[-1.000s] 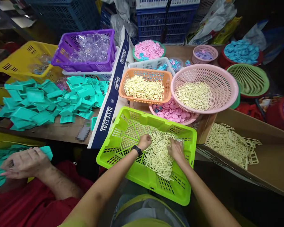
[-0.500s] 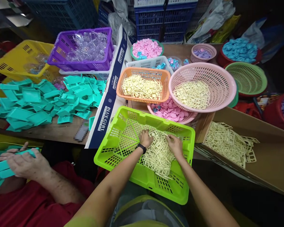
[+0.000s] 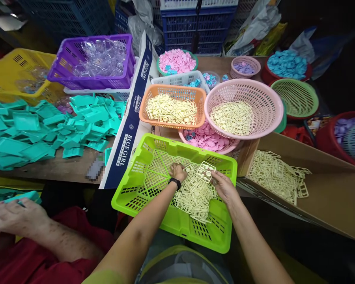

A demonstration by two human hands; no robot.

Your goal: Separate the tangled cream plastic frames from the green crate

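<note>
My right hand [image 3: 224, 184] pinches a pale yellow plastic frame of moulded parts [image 3: 205, 172] by its right edge, raised above the pile. My left hand [image 3: 178, 172], with a black band at the wrist, is at the left edge of the pile. Its fingers are curled, and what they hold, if anything, is hidden. Beneath both hands a tangled heap of the same pale yellow frames [image 3: 195, 197] lies in a bright green basket [image 3: 127, 196]. The basket tilts toward me.
Behind it stand an orange basket [image 3: 142, 103] and a pink colander [image 3: 268, 104], both with pale yellow pieces. A cardboard box [image 3: 328, 193] at right holds more frames. At left are teal parts [image 3: 41, 130], a cardboard divider [image 3: 122, 152] and another person's hand [image 3: 14, 217].
My right hand has lifted a pale yellow frame off the pile and turned it to face me. My left hand stays low with its fingers curled. The view has shifted slightly.
</note>
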